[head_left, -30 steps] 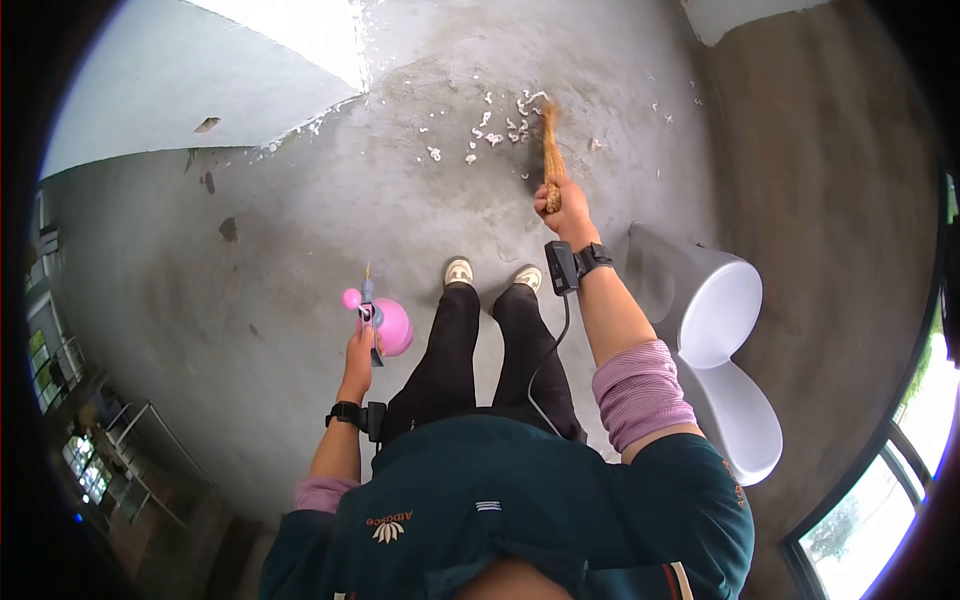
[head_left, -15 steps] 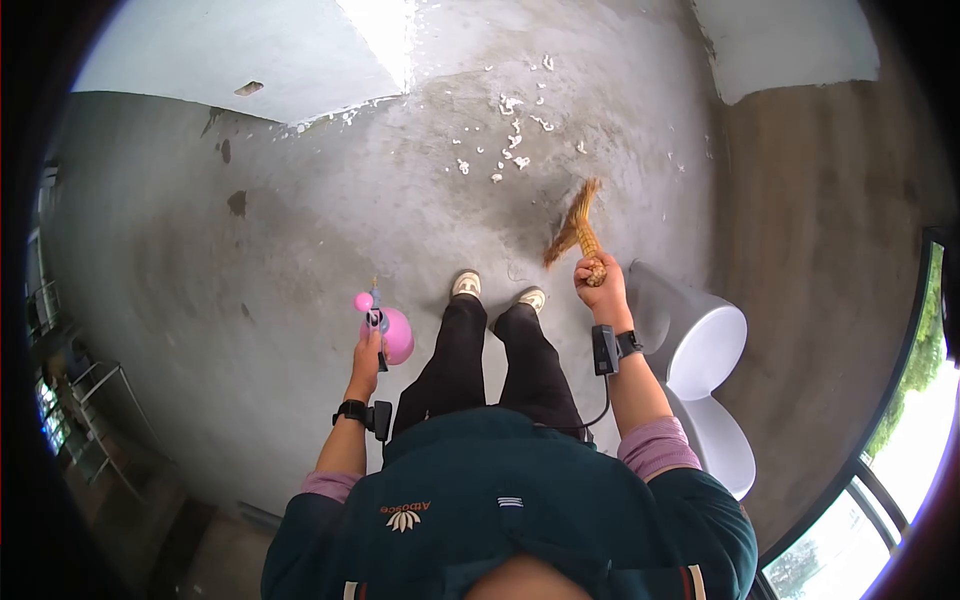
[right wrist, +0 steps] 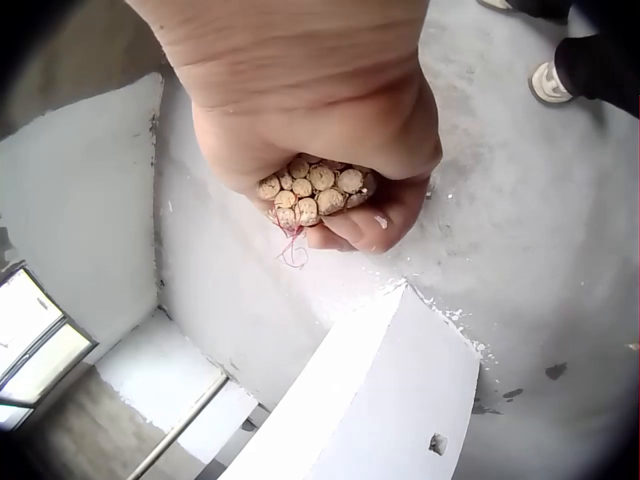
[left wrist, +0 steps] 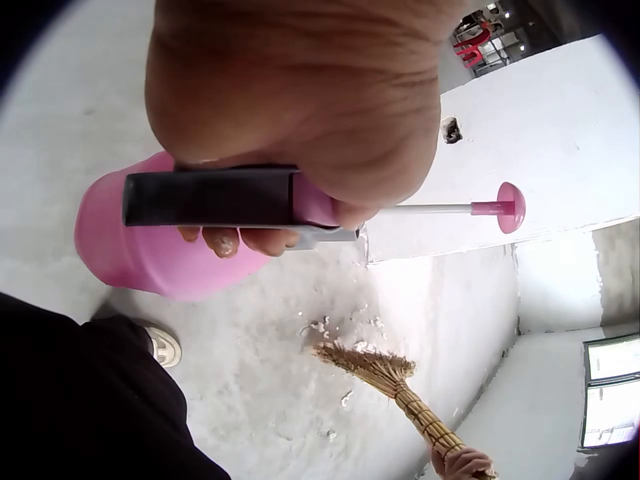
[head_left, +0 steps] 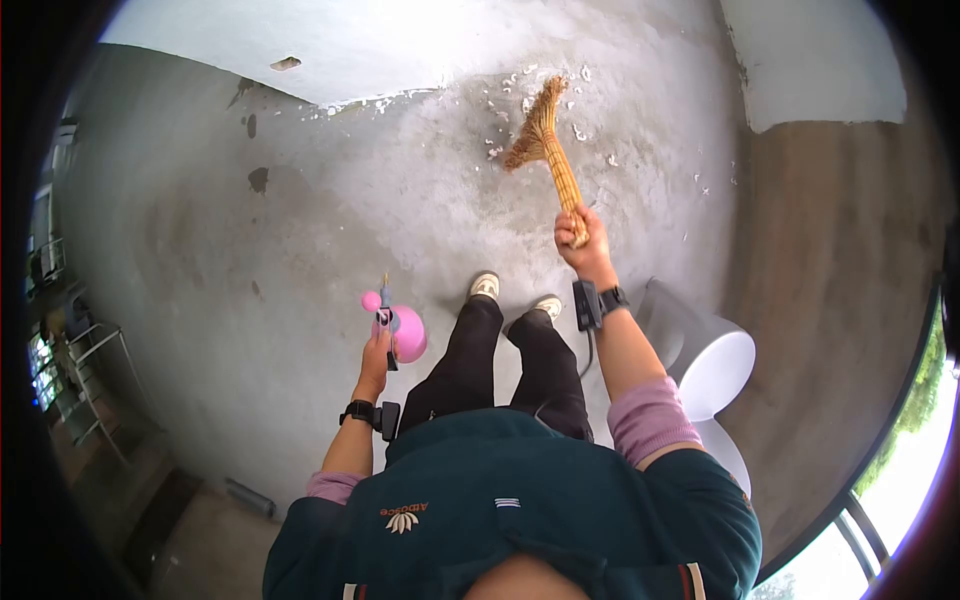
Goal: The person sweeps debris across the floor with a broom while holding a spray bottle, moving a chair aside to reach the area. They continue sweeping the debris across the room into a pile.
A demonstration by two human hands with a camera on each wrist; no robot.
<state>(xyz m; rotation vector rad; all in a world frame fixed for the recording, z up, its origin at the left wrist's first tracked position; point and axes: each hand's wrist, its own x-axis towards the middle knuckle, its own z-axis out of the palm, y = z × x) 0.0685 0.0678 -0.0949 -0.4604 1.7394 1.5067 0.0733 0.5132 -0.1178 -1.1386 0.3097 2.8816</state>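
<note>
My right hand (head_left: 584, 245) grips a short straw hand broom (head_left: 563, 180) near the butt of its handle. The bristles fan out toward the far side, over white curled scraps (head_left: 580, 132) scattered on the concrete floor. In the right wrist view, the cut stalk ends of the broom handle (right wrist: 318, 185) poke out of the curled fist, with some red thread by them. On the other side, my left hand (head_left: 376, 350) holds a pink pump spray bottle (head_left: 409, 337) by its dark handle. Its pink pump knob (left wrist: 508, 208) and white rod show in the left wrist view.
A grey-and-white rounded plastic object (head_left: 722, 365) stands by the right arm. White-painted wall faces (head_left: 280, 35) border the floor at the far side. At the far left is a metal frame (head_left: 95, 345); my shoes (head_left: 485, 285) are between the hands.
The broom swung back toward my body, its bristles turned left, then out again over the scraps. The left hand keeps the spray bottle nearly in place. The head view has shifted slightly.
</note>
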